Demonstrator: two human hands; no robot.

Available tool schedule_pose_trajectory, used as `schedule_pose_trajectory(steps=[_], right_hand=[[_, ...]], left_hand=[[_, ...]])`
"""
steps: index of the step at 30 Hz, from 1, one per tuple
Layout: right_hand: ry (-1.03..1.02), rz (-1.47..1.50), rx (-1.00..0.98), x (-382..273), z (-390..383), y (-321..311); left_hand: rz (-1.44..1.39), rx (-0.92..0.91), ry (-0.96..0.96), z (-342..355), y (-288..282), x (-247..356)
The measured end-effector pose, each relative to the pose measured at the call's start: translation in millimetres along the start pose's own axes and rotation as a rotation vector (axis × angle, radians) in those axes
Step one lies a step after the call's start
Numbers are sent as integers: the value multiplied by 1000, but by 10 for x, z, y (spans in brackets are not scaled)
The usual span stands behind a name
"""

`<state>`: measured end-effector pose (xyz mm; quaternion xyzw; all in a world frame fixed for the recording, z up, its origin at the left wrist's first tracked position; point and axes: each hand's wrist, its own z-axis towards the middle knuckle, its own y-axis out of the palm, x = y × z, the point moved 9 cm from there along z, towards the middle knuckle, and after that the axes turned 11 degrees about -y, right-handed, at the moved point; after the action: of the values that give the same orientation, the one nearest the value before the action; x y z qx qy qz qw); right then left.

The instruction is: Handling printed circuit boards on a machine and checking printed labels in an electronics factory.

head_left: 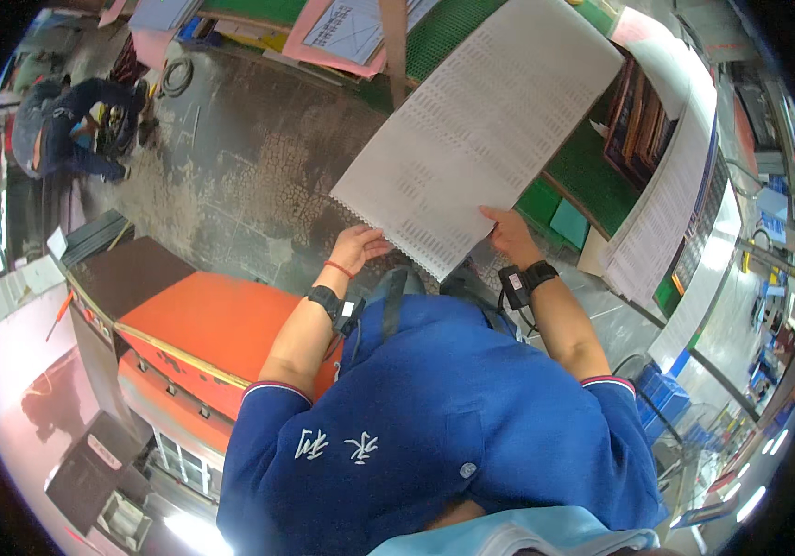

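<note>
A large white sheet [490, 120] with rows of faint grey print and a zigzag near edge stretches away in front of me. My left hand [359, 250] is at its near left edge, fingers together and partly under the paper. At the near right edge, my right hand [513, 236] pinches the sheet, thumb on top and the other fingers hidden beneath. The far part of the sheet lies over a rack with green mesh shelves [453, 37].
An orange-topped cabinet [221, 320] stands close on my left. More printed sheets [666, 204] hang over the rack at right, beside brown-edged boards [638, 120]. A blue crate [662, 398] sits lower right. Another person [73, 120] crouches on the floor at far left, near a coiled hose [175, 77].
</note>
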<state>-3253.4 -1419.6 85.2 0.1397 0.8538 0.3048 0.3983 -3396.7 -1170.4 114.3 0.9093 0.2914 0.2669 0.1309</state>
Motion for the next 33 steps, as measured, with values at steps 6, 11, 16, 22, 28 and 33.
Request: schedule_pose_trajectory(steps=[6,11,16,22,28,33], right_hand=[[57,-41,-4,-41,-46,64],[79,-134,1,-54,-33,27],[51,-148,7,-95,-63,60],[-16,-184,45,-204,-91,72],[-79,-191,38,-301,-148,131],[-90,-297,58,-371,-191,143]], left_hand=[[136,50,-20,49,-15,-34],[261,103,51,66,8,30],[341,121,77,53,10,108],[430,131,127,28,31,165],[487,169,141,-5,54,184],[505,187,175,-14,65,199]])
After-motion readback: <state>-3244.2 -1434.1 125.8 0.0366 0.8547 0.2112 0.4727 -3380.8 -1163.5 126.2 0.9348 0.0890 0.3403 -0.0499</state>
